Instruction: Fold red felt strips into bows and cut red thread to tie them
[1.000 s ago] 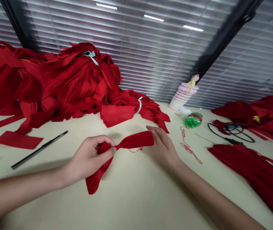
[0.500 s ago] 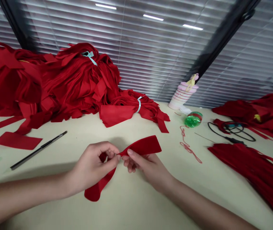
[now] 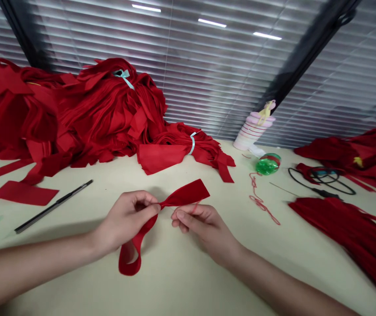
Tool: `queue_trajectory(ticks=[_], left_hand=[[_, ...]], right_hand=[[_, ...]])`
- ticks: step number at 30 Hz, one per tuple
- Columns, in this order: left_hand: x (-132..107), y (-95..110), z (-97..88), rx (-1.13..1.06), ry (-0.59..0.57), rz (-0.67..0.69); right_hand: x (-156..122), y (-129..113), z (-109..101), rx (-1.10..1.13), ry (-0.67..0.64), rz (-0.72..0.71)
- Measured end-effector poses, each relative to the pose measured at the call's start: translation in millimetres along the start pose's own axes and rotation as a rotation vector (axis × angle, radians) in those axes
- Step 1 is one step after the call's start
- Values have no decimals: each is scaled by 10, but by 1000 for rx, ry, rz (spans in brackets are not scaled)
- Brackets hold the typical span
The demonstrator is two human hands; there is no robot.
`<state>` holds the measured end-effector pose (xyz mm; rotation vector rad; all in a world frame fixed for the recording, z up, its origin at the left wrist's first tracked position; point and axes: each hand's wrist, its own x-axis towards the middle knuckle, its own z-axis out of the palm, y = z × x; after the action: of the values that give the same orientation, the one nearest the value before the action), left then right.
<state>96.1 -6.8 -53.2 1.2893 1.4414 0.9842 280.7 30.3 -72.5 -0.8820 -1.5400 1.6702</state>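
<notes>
We see a red strip (image 3: 189, 191) in the middle, over the tabletop (image 3: 207, 285), between the two hands. The left hand (image 3: 125, 217) is closed in a pinch, its thumb and index finger holding the strip at its narrow, gathered part. From this point, one flat end goes up toward the right, and the other part curves below into a loop; whether the loop touches the tabletop we cannot tell. The right hand (image 3: 204, 221) is just beside it, with thumb and index finger closed together on a thin red thread (image 3: 195, 207), which crosses over the index finger. Whether something more is between these fingertips is too small to tell. To the left lies a slim dark tool (image 3: 54, 205), and behind it we see a big heap of red cloth (image 3: 99, 109). To the right are a green ball (image 3: 268, 163), a tangled red cord (image 3: 257, 202) and a black cable (image 3: 322, 191).
</notes>
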Motion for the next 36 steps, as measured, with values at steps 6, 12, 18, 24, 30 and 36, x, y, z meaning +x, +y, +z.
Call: queue_trajectory(ticks=[6, 12, 18, 24, 30, 36], left_hand=[[7, -24, 0, -22, -12, 0], [16, -1, 22, -392, -68, -258], [46, 43, 0, -601, -81, -377], [183, 185, -219, -941, -14, -217], [144, 190, -232, -931, -171, -306], [106, 85, -174, -742, -171, -261]], right_hand=[[-44, -27, -7, -202, 52, -101], [-9, 8, -33, -315, 44, -144], [8, 35, -40, -350, 31, -157], [37, 38, -87, -380, 59, -159], [94, -13, -141, -343, 135, -96], [126, -128, -365, -441, 192, -214]])
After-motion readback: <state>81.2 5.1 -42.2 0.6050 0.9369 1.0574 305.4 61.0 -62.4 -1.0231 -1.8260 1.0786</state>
